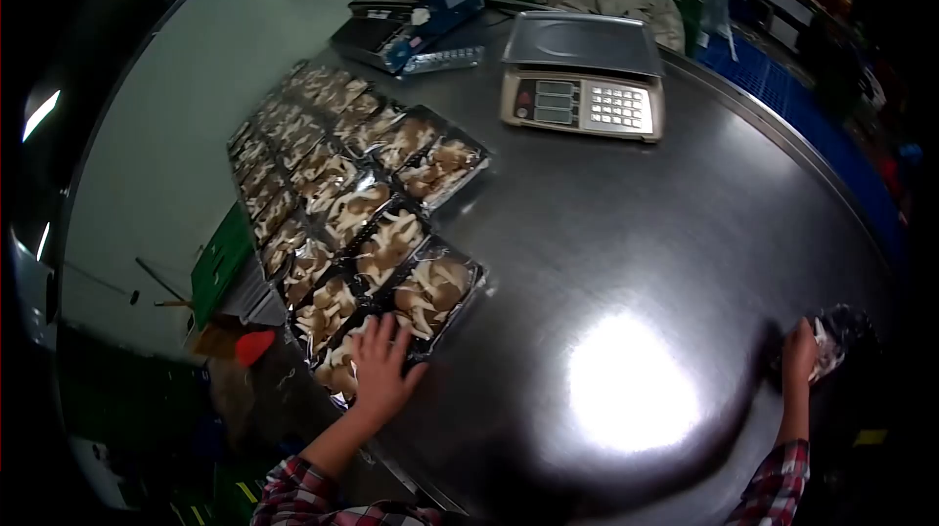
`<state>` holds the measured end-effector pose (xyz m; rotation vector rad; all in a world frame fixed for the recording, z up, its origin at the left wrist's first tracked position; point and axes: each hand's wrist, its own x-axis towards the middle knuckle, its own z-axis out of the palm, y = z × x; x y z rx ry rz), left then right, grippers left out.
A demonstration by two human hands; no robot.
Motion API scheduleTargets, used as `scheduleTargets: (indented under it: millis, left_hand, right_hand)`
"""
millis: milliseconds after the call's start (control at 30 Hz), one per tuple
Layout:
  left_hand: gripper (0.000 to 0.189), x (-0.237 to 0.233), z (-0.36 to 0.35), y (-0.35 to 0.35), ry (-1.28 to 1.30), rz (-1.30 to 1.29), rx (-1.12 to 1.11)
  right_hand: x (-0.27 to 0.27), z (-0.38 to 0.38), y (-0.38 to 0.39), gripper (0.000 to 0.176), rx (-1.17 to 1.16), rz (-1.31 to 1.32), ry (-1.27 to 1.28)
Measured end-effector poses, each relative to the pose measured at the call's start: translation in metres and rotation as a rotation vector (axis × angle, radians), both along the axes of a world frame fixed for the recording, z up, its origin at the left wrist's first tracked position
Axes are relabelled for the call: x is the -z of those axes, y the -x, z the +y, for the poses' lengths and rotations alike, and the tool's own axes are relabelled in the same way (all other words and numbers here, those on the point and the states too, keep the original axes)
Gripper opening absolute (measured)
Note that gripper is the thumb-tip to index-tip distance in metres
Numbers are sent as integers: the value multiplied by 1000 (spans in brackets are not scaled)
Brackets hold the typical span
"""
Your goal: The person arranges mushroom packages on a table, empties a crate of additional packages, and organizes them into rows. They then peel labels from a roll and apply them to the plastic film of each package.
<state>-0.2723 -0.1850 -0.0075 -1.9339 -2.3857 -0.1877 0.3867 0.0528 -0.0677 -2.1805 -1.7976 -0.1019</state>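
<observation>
My left hand (384,370) lies with its fingers spread on the near end of a block of wrapped mushroom trays (357,208). Each is a black tray under clear film, holding brown-capped mushrooms with white stems. Under and beside those fingers are a tray at the block's near corner (339,370) and another one (432,293) just beyond. Far to the right, my right hand (799,352) is closed on the edge of a wrapped mushroom tray (834,338). That tray is dim and partly hidden by the hand.
A digital scale (584,76) stands at the back of the shiny metal table (548,223). Left of it are a dark box-like device (406,13) and a clear plastic piece (443,60). A green crate (220,262) and a red object (254,346) sit beyond the left edge.
</observation>
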Motion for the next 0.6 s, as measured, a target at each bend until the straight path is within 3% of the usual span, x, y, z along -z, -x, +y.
scheduleTargets:
  millis: [33, 67, 100, 167, 233, 300, 367, 400, 433, 500, 567, 600]
  left_hand:
    - [62, -2, 6, -5, -3, 29, 82]
    - [62, -6, 12, -10, -1, 36, 140]
    - [62, -9, 15, -12, 2, 43, 199]
    - [62, 5, 17, 3, 45, 70, 144]
    - [62, 13, 17, 12, 68, 48, 114]
    - [62, 12, 17, 14, 75, -15, 120]
    - [55, 1, 27, 14, 23, -85, 134]
    - [52, -2, 37, 21, -8, -129, 149]
    - [50, -4, 50, 30, -34, -174, 161]
    - [46, -9, 114, 52, -216, -162, 325]
    - [47, -5, 186, 77, -289, 2, 385]
    - [49, 9, 221, 96, -281, 109, 302]
  right_hand:
    - [-12, 2, 13, 9, 49, 185, -2]
    - [-61, 1, 42, 16, -62, -290, 19]
    - [-49, 6, 12, 26, -184, -293, -364]
    - [-50, -4, -8, 42, 197, -459, -433]
    - [14, -19, -107, 58, 290, 78, -382]
    - [9, -39, -140, 66, 591, 650, 203]
    - [-1, -44, -111, 66, 502, 487, 156]
    - [10, -43, -105, 57, 360, 542, 39]
    - [-18, -41, -59, 52, 254, 632, 191]
    - [-17, -21, -20, 46, 199, 393, 339]
    - [-19, -2, 35, 39, 162, 525, 411]
    - [-20, 9, 64, 37, 137, 569, 533]
